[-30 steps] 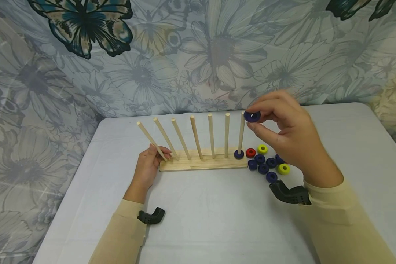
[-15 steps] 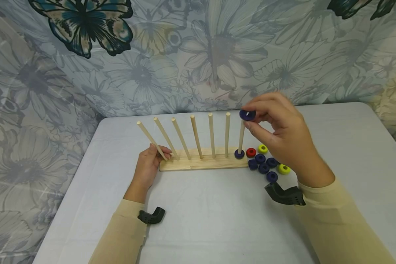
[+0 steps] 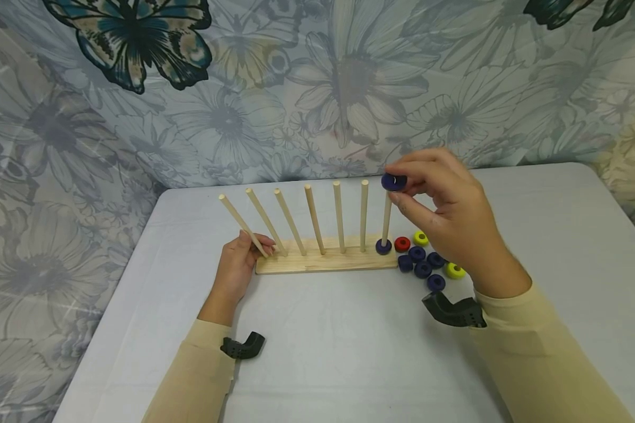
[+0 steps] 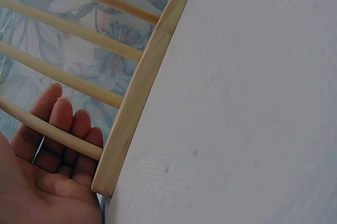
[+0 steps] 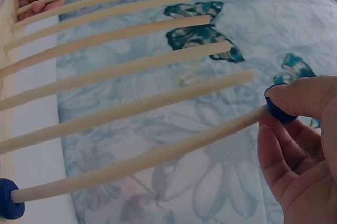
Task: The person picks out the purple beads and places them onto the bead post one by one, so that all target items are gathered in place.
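A wooden peg rack (image 3: pixel 323 262) with a row of upright pegs stands on the table. My right hand (image 3: pixel 450 211) pinches a dark blue ring (image 3: pixel 393 183) between thumb and fingers at the top of the rightmost peg. In the right wrist view this ring (image 5: pixel 280 109) meets the peg's tip; whether the tip is inside its hole I cannot tell. Another blue ring (image 3: pixel 383 247) sits at the foot of that peg. My left hand (image 3: pixel 235 267) holds the rack's left end, its fingers behind the leftmost peg (image 4: pixel 52 132); the thumb is hidden in the left wrist view.
Right of the rack lie several loose blue rings (image 3: pixel 422 269), a red ring (image 3: pixel 401 244) and two yellow rings (image 3: pixel 455 271), partly below my right hand. A white cloth covers the table (image 3: pixel 338 341). Behind it hangs a floral backdrop (image 3: pixel 349 88).
My right hand has moved slightly left with the blue ring, from beside the rightmost peg's top to right over it. The left hand and the rack have stayed still.
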### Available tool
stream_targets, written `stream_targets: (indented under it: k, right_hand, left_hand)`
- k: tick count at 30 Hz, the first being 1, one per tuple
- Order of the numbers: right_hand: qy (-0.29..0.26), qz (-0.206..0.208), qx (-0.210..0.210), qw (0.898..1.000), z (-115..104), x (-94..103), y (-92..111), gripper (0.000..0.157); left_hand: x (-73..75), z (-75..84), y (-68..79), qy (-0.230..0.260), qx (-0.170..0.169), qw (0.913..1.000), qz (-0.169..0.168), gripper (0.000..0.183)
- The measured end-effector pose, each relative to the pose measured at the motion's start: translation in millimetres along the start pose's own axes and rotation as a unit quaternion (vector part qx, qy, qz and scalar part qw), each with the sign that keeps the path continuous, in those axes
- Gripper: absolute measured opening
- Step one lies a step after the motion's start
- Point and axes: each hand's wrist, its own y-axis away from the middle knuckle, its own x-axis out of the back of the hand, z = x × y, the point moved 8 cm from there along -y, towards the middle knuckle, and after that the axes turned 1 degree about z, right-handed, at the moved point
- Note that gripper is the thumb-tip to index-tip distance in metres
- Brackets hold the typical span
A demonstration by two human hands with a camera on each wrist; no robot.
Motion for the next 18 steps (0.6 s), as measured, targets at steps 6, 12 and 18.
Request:
stream_targets:
  k: [6,12,18]
  right_hand:
    - [0.004,-0.008,0.003,1.000,0.4,-2.2,0.2,0.036]
    - [0.008,-0.014,-0.002,1.000,5.1,-3.6,1.4,0.039]
    - [0.000,-0.018,-0.009,1.000,8.6,-4.5,2.3,0.040]
  left_hand:
    - [-0.4,1.6,-0.5,-0.004,0.001,1.0000,0.003,0.102]
    - [-0.9,2.4,0.2,-0.010,0.003,0.9999,0.004,0.101]
    - [-0.8,1.6,0.5,-0.003,0.002,1.0000,0.003,0.099]
